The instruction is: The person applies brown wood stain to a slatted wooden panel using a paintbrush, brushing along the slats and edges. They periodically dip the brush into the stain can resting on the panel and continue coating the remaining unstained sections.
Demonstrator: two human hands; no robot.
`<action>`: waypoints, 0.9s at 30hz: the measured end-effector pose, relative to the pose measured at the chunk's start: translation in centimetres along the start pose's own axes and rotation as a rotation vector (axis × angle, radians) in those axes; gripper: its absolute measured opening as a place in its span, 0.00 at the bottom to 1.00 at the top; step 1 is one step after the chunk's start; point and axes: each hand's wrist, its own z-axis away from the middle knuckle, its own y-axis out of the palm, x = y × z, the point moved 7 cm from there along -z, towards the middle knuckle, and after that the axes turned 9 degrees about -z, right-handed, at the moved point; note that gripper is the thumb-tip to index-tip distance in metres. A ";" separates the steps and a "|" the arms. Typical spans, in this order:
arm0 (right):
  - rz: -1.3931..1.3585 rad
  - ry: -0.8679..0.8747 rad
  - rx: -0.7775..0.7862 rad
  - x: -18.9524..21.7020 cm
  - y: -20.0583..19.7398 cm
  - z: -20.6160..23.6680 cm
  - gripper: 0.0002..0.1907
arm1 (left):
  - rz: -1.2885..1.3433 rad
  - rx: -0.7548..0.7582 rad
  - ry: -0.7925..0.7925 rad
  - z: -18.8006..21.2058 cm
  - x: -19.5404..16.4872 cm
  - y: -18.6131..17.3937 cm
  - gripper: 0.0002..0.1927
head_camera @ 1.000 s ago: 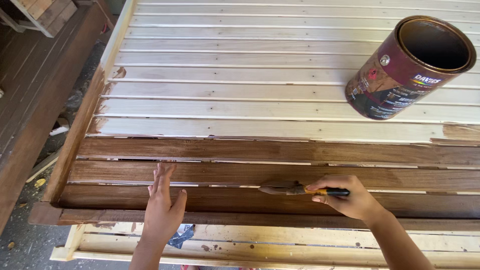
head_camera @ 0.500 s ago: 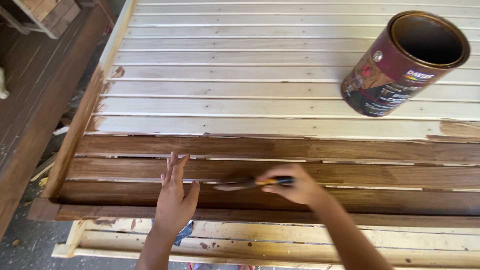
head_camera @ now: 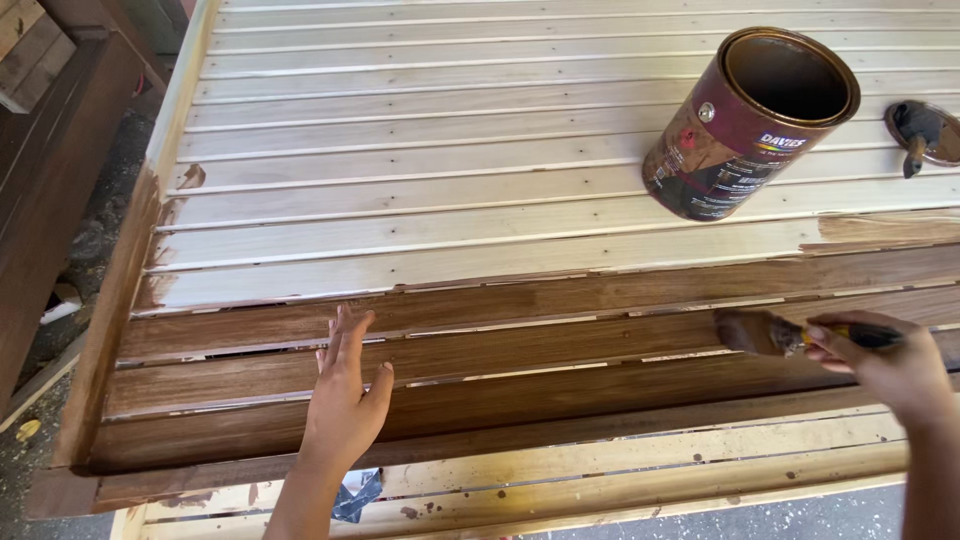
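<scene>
Head view, looking down: the right hand (head_camera: pixel 885 365) is closed around the dark handle of a paintbrush (head_camera: pixel 790 335), fingers wrapped over it near the right edge of the picture. The brush's bristles, loaded with brown stain, point left and lie against one of the dark-stained slats (head_camera: pixel 560 345). The left hand (head_camera: pixel 345 395) holds nothing; it is spread wide, fingers straight and pointing away from the person, palm down on the stained slats well to the left of the brush.

Both hands work over a slatted wooden panel (head_camera: pixel 450 150) that fills most of the view. Its nearest few slats are a wet-looking dark brown, while the slats farther off are pale bare wood. A patch of stain (head_camera: pixel 880 228) reaches onto the first pale slat at the right. The panel's left frame edge (head_camera: pixel 110 320) is stained brown too.

Beyond the brush, on the pale slats, stands an open paint can (head_camera: pixel 750 120) with a dark red label, brown drips down its side. Just to its right lies the can's round lid (head_camera: pixel 925 130), stained brown, with a small tool resting across it. Below the stained slats, a lighter wooden frame (head_camera: pixel 600 480) speckled with brown drops runs along the near edge, and a bit of blue cloth (head_camera: pixel 358 495) shows beside the left wrist.
</scene>
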 end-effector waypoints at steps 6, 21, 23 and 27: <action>1.022 -0.192 -0.197 7.5 13.8 2.8 0.24 | -0.001 0.037 0.033 -0.7 2.1 -0.8 0.34; 0.069 -0.517 0.454 29.2 49.7 15.5 0.09 | -0.014 -0.103 -0.092 -1.3 11.9 -10.4 0.35; -0.310 -0.164 0.474 27.0 48.7 12.3 0.12 | -0.061 -0.125 -0.095 -1.7 12.1 -11.0 0.34; -0.525 0.224 0.296 19.9 41.9 6.9 0.18 | -0.039 0.000 -0.099 -2.7 10.5 -8.8 0.36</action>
